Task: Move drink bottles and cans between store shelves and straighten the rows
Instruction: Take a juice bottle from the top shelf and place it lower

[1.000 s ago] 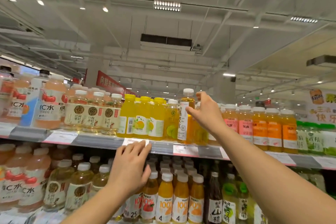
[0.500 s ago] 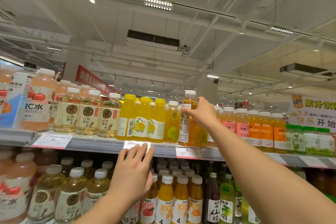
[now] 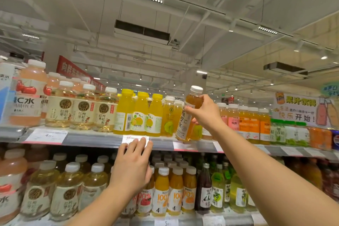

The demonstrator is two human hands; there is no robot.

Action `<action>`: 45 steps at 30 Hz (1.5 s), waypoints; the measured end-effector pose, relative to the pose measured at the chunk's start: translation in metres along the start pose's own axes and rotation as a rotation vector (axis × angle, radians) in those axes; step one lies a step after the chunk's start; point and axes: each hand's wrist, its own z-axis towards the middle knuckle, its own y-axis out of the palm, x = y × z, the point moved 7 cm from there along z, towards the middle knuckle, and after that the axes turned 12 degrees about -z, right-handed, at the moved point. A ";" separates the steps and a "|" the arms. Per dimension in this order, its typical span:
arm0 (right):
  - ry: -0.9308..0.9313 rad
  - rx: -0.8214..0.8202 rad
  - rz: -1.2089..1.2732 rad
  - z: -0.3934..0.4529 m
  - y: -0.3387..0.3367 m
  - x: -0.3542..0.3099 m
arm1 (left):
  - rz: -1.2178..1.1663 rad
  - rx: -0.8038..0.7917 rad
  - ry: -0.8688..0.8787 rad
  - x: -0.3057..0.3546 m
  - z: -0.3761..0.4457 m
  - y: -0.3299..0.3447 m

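The right hand (image 3: 205,113) was closed around the upper body of an amber bottle (image 3: 189,115), which leaned left at the front lip of the upper shelf (image 3: 102,139), its base apparently still on the edge. The left hand (image 3: 133,167) held nothing, fingers loosely spread, fingertips touching the shelf rail below the yellow bottles left of the amber bottle. To do this well, I judged, the grip should sit low on the body (the tilt invites a slip). Its label read 陈皮水; bottles further left read 红枣枸杞水 and "C水"; orange juices (image 3: 168,198) beneath it showed "100%".
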 end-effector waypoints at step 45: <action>-0.168 -0.311 0.423 -0.269 0.095 -0.057 | 0.020 -0.886 -0.455 -0.141 -0.228 -0.231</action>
